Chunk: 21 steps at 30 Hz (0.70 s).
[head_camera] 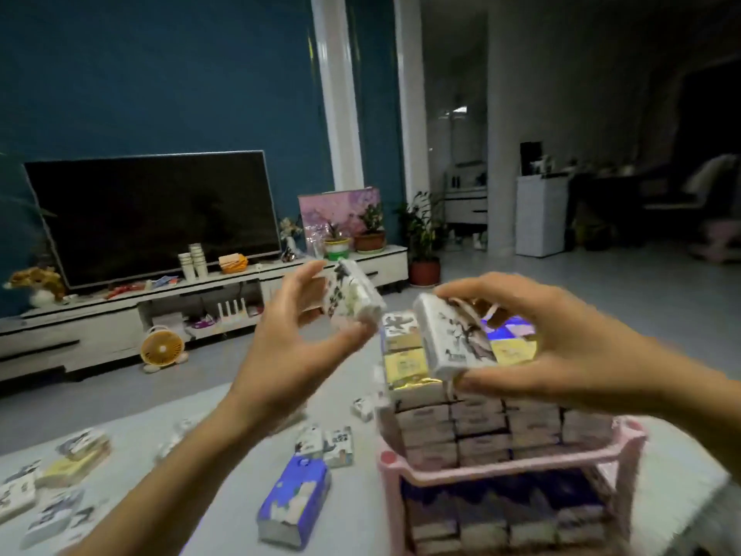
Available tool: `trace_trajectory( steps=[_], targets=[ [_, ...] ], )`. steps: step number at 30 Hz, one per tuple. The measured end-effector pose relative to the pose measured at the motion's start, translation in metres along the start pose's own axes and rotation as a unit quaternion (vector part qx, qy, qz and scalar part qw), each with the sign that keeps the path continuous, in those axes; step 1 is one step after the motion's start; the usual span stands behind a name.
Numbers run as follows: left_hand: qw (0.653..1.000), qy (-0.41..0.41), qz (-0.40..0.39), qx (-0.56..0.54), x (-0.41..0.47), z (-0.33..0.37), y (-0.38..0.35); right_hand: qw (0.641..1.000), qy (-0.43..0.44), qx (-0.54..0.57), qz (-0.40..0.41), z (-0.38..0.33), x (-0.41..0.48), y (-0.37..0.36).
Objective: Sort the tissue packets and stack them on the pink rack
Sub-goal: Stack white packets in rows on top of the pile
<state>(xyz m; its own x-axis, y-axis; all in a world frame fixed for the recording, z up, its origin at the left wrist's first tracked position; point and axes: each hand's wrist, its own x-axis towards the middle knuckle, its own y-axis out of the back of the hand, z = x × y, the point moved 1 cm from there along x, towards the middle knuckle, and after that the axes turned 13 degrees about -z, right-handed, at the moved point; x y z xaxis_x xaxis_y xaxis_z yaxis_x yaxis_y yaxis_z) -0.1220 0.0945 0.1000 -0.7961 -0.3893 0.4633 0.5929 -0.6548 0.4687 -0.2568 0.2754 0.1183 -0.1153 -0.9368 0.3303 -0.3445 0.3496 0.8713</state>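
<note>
- Above the pink rack (501, 469), the right hand (561, 339) grips a white packet (453, 339) between thumb and fingers, just over the stack (481, 427)
- Left hand (288, 339) pinches a second packet (353, 294), tilted, near the first but apart
- Loose packets (339, 445) and a blue pack (294, 503) lie on the table (361, 515); TV (152, 214) stands behind

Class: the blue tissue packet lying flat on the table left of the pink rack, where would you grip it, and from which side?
Probably from above: the blue packet lies flat, broad face up, with both long sides free, so pinch across those sides near the middle.
</note>
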Motion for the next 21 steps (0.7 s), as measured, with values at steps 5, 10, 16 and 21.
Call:
trace_trajectory(
  steps=[5,10,16,21],
  targets=[
    [0.99,-0.007,-0.138,0.008,0.111,0.015,-0.079,0.985,-0.158,0.023,0.064,0.098,-0.013,0.062],
    [0.946,0.052,-0.292,0.13,0.161,0.0,-0.118,0.972,-0.216,0.091,0.011,0.15,-0.009,0.072],
    [0.888,0.108,-0.341,0.289,0.169,-0.013,-0.129,0.968,-0.216,0.075,-0.107,0.16,0.013,0.062],
    [0.904,0.138,-0.324,0.242,0.158,-0.021,-0.127,0.953,-0.251,0.05,-0.165,0.172,0.026,0.054]
  ],
)
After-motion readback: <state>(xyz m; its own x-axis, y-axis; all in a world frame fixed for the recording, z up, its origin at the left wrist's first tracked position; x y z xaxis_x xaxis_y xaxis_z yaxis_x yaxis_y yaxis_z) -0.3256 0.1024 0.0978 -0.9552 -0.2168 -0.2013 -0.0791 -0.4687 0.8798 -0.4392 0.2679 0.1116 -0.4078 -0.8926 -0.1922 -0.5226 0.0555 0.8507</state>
